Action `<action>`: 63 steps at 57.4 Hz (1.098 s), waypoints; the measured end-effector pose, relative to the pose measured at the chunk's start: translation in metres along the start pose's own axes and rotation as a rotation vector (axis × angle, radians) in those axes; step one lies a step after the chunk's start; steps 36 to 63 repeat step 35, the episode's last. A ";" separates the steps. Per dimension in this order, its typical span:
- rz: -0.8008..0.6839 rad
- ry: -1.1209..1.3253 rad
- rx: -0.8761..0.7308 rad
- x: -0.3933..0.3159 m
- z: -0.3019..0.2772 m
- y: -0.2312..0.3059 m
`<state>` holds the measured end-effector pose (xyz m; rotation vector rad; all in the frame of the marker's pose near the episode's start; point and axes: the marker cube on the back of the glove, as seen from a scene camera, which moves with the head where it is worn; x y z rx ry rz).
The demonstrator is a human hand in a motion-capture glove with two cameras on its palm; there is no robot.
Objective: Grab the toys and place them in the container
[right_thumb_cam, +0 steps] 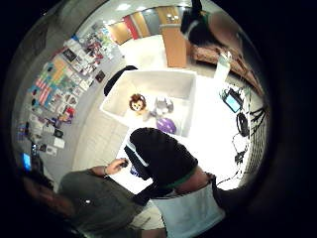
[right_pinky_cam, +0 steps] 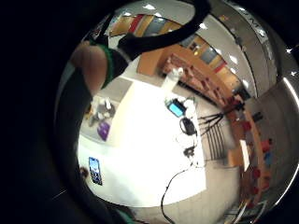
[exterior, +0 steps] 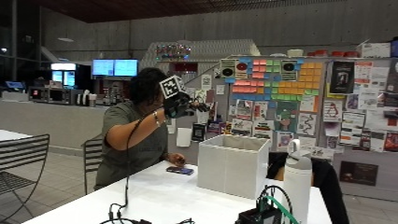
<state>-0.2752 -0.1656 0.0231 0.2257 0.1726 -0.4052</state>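
Three toys [right_thumb_cam: 154, 113] sit in the container [exterior: 234, 165]; our right hand [exterior: 178, 104] hovers high, fingers unreadable, so we next check the worktop [exterior: 168, 193] for leftovers.

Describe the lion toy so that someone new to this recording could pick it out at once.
Start at the white table and find the white open-topped container standing on it. On the container's floor lie three toys; the lion toy has a tan face ringed by a brown mane, beside a grey toy and a purple toy.
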 end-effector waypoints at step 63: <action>0.195 0.148 -0.123 0.067 0.151 0.145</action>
